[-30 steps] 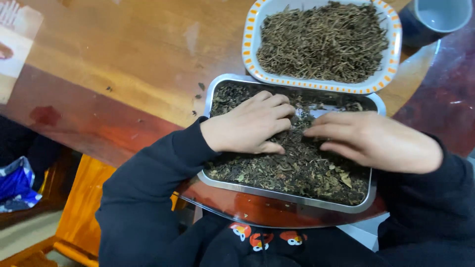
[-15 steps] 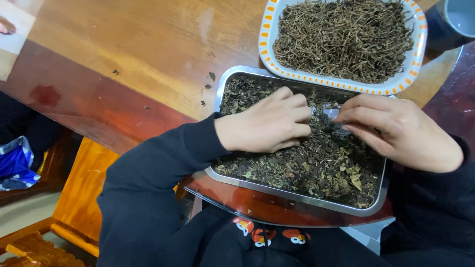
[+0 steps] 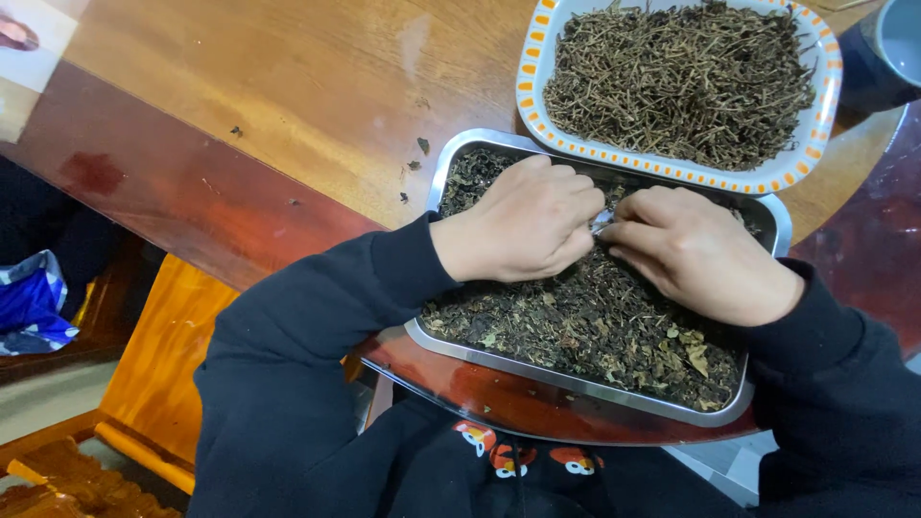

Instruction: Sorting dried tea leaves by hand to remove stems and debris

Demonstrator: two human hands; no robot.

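Both hands meet fingertip to fingertip: my left hand [image 3: 523, 230] and right hand [image 3: 700, 254] curl, pinching dark dried leaves [image 3: 585, 326] directly beneath, in the rectangular steel tray [image 3: 576, 382] on the wooden tabletop [image 3: 288, 105].

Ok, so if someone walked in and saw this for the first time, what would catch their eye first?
Probably the two hands, left hand and right hand, fingertips meeting over a steel tray of dark crumbled leaves at the table's near edge. Just behind it sits a white dish with an orange-dashed rim, heaped with thin brown stems. Everything rests on a glossy wooden table.
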